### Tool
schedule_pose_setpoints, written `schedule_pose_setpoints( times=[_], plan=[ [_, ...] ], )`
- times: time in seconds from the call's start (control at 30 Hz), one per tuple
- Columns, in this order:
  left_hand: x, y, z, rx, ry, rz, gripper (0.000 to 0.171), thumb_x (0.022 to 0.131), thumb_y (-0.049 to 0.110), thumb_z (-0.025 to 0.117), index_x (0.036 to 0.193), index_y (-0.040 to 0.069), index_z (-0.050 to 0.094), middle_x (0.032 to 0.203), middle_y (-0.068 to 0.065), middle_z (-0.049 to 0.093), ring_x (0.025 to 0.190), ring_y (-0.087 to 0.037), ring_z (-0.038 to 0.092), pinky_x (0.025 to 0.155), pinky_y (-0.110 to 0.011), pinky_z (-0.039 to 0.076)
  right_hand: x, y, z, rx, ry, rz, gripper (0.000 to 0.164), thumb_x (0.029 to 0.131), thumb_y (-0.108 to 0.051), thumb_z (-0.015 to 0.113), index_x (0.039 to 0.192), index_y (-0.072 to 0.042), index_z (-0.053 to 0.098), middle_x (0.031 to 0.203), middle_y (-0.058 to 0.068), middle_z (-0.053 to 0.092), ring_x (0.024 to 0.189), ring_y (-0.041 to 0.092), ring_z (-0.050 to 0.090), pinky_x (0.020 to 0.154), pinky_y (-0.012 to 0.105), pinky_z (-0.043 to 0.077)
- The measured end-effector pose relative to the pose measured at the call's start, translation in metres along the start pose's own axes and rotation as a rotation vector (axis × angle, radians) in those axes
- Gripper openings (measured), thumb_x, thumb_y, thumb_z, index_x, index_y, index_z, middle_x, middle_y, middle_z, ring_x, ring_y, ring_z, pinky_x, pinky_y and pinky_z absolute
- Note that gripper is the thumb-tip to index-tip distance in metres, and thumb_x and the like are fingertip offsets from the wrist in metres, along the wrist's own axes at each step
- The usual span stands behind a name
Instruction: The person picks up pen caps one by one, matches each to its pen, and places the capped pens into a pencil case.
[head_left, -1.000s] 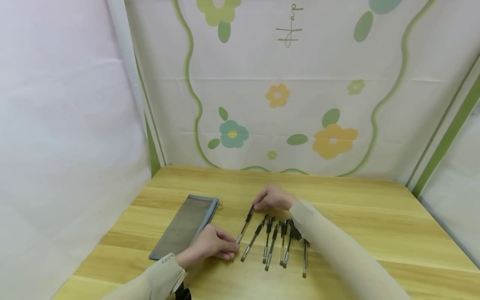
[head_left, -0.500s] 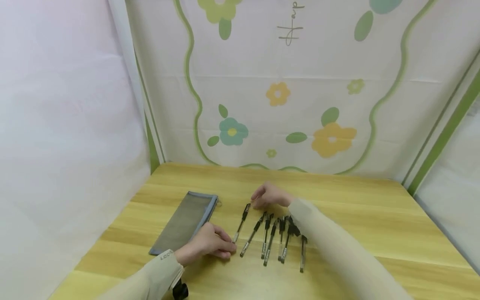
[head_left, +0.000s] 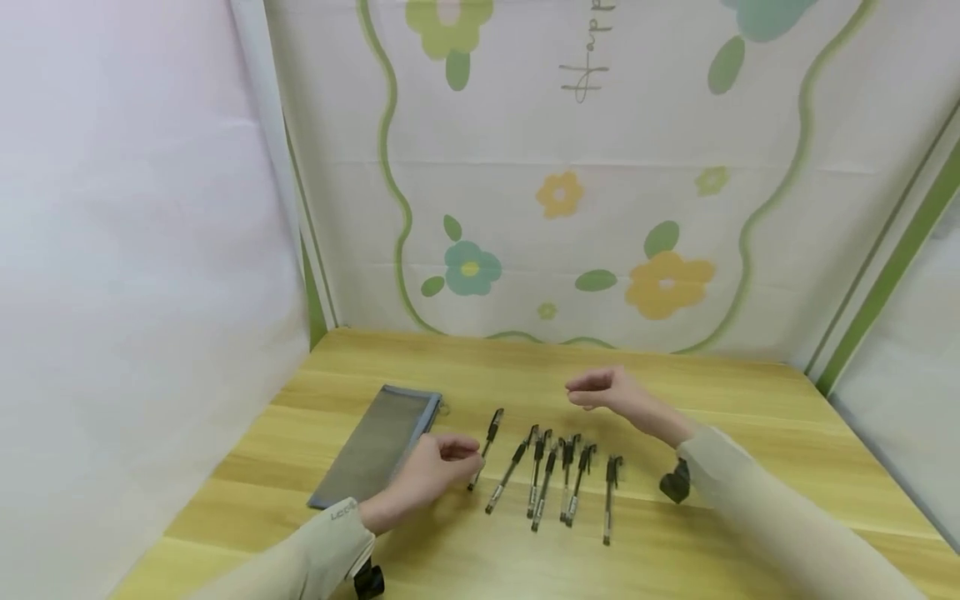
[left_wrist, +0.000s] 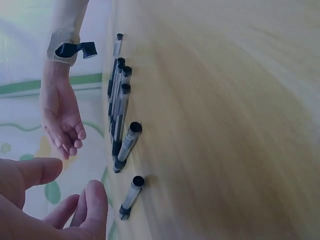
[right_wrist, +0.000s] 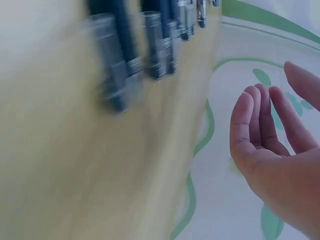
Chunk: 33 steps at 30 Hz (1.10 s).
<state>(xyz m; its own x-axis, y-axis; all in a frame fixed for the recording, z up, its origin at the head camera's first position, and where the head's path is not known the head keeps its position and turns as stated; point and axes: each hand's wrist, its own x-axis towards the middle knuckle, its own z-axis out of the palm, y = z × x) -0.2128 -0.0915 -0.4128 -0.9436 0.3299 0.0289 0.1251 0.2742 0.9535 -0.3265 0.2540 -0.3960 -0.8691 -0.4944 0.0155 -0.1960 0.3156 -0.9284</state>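
Note:
A slim clear-barrelled pen with a black cap (head_left: pixel 492 429) lies on the table just right of my left hand (head_left: pixel 429 475). In the left wrist view, that hand's thumb and fingers are parted with nothing between them, and the pen (left_wrist: pixel 132 198) rests apart from them. My right hand (head_left: pixel 617 393) hovers beyond the row of pens, fingers loosely bent and holding nothing. Several similar black pens lie roughly side by side, among them a slanted one (head_left: pixel 512 470) and the rightmost one (head_left: pixel 609 500). Close pens (right_wrist: pixel 116 65) look blurred in the right wrist view.
A grey mesh zip pouch (head_left: pixel 375 446) with blue edging lies flat to the left, partly behind my left hand. The wooden table (head_left: pixel 750 433) ends at a flowered cloth wall (head_left: pixel 510 233). White cloth (head_left: pixel 150 292) hangs on the left side.
My right hand has let go of the leftmost pen's cap end and moved right. My left hand has lifted off the pen's other end, its fingers parting. The pen stays lying on the table.

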Motion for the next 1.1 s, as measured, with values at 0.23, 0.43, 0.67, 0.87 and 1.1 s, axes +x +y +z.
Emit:
schedule_pose_setpoints(
  times=[0.23,0.43,0.67,0.87,1.1],
  plan=[
    [0.019,-0.010,0.008,-0.037,-0.055,-0.023,0.044,0.090,0.017,0.074,0.126,-0.004,0.062,0.114,-0.013,0.068,0.103,-0.019,0.064,0.088,-0.036,0.054,-0.020,0.001,-0.018,-0.003,0.065,0.006,0.040,0.091,-0.025,0.073,0.124,-0.004,0.065,0.122,0.017,0.064,0.111,0.044,0.057,0.098,0.053,0.045],
    [0.031,-0.013,0.018,0.041,-0.064,-0.023,0.041,0.087,0.016,0.077,0.122,-0.002,0.065,0.108,-0.009,0.070,0.098,-0.018,0.066,0.087,-0.038,0.054,-0.022,-0.007,-0.008,-0.080,-0.020,0.014,0.037,0.089,-0.031,0.075,0.121,-0.014,0.069,0.121,0.018,0.064,0.108,0.036,0.061,0.095,0.043,0.049],
    [0.037,-0.006,0.026,0.080,-0.079,0.030,0.039,0.085,0.009,0.077,0.119,-0.005,0.066,0.106,-0.011,0.070,0.094,-0.018,0.066,0.082,-0.034,0.056,-0.018,-0.005,0.009,0.003,-0.077,-0.045,0.033,0.088,-0.021,0.077,0.116,-0.006,0.070,0.119,0.026,0.063,0.102,0.032,0.064,0.090,0.037,0.053],
    [0.039,-0.004,0.028,0.039,-0.071,0.018,0.042,0.084,0.009,0.078,0.121,-0.006,0.064,0.109,-0.013,0.069,0.096,-0.020,0.066,0.082,-0.034,0.056,-0.019,-0.007,0.010,0.004,-0.115,-0.063,0.033,0.088,-0.019,0.077,0.116,-0.005,0.069,0.117,0.024,0.065,0.105,0.038,0.063,0.090,0.037,0.053],
    [0.044,-0.012,0.033,0.042,-0.062,0.017,0.043,0.079,0.000,0.081,0.118,-0.009,0.064,0.106,-0.015,0.069,0.093,-0.022,0.067,0.080,-0.030,0.056,-0.020,-0.003,0.007,-0.001,-0.127,-0.074,0.030,0.090,-0.015,0.074,0.116,-0.002,0.068,0.116,0.026,0.064,0.103,0.042,0.062,0.087,0.039,0.054]
  ],
)
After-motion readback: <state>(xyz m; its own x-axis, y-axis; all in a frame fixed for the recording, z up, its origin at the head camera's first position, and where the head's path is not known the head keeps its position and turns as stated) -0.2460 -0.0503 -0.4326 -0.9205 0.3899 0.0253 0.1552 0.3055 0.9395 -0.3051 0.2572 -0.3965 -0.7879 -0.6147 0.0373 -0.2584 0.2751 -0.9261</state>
